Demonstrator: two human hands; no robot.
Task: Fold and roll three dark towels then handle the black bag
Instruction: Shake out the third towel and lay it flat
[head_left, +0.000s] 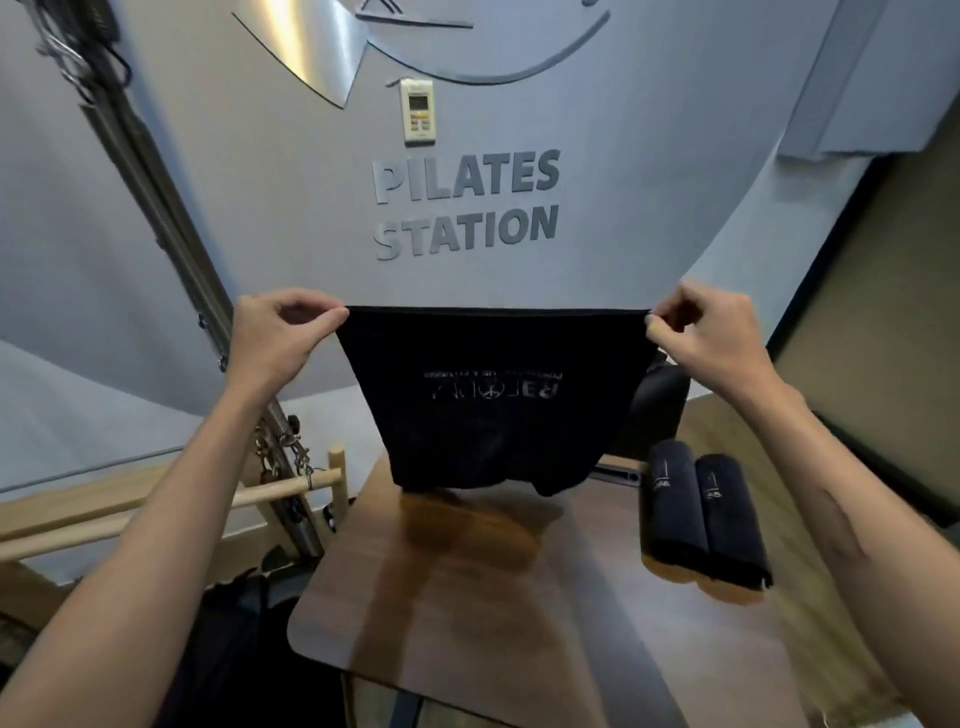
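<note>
The third dark towel (493, 400) is held up over the wooden table (467, 597), at 12 o'clock from its centre, with two rolled towels (701, 519) already laid at 3 o'clock; the fold is judged best served if the top edge is kept taut and level and the corners are brought together squarely. One top corner is pinched between thumb and forefinger of the left hand (275, 343), the other likewise by the right hand (711, 338), remaining fingers loosely curled.
</note>
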